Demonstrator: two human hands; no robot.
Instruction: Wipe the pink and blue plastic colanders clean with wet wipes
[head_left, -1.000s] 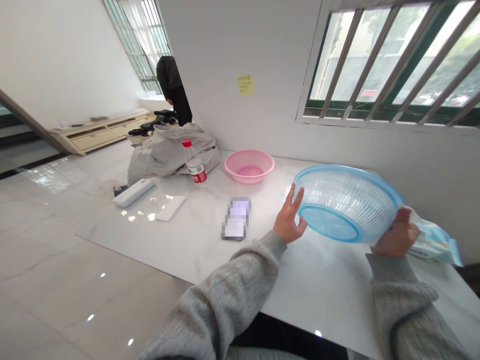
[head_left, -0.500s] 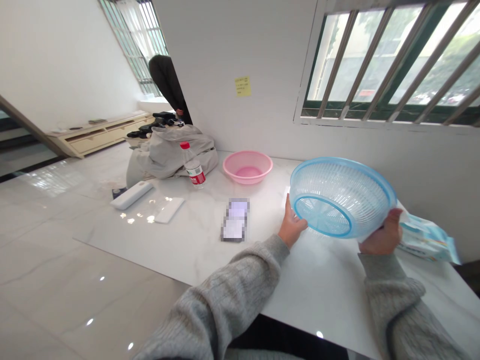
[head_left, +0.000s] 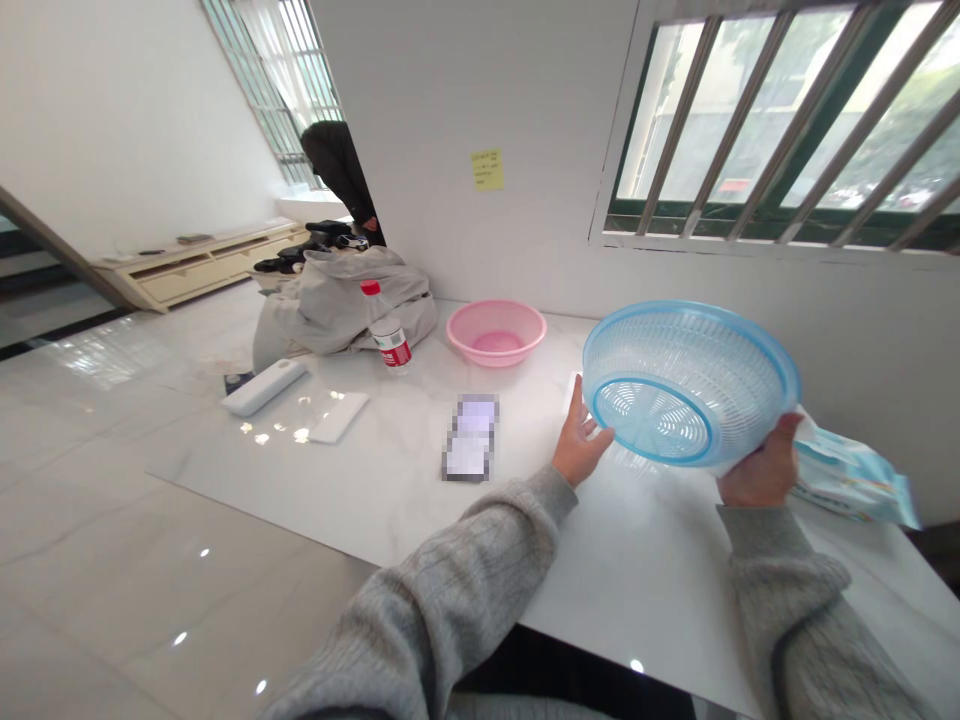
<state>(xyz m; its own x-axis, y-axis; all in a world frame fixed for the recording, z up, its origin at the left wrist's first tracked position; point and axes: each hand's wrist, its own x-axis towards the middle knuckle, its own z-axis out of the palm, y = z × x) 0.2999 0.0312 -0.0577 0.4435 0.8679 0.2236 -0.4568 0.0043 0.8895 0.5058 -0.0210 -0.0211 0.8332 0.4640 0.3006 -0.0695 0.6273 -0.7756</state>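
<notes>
A translucent blue plastic colander (head_left: 690,385) is tilted above the table on the right, its slotted round base turned partly toward me. My left hand (head_left: 581,440) grips its left side, thumb near the base and fingers partly hidden behind the wall. On the opposite side, my right hand (head_left: 761,468) holds the colander from below right, thumb up along the outside. A smaller pink colander (head_left: 496,350) rests on the table by the wall. Left of my left hand lies a phone (head_left: 471,438) with a blurred-out screen.
A red-capped bottle (head_left: 388,335) stands before a grey cloth bag (head_left: 330,300). Two white items, a long case (head_left: 264,388) and a flat piece (head_left: 340,418), lie at the left. A wipes pack (head_left: 855,475) is beside my right hand. Another person (head_left: 341,170) bends in the background.
The blue colander has risen slightly and shifted a little right, with its base tipped somewhat differently. My hands have barely moved. The person in the background has shifted slightly.
</notes>
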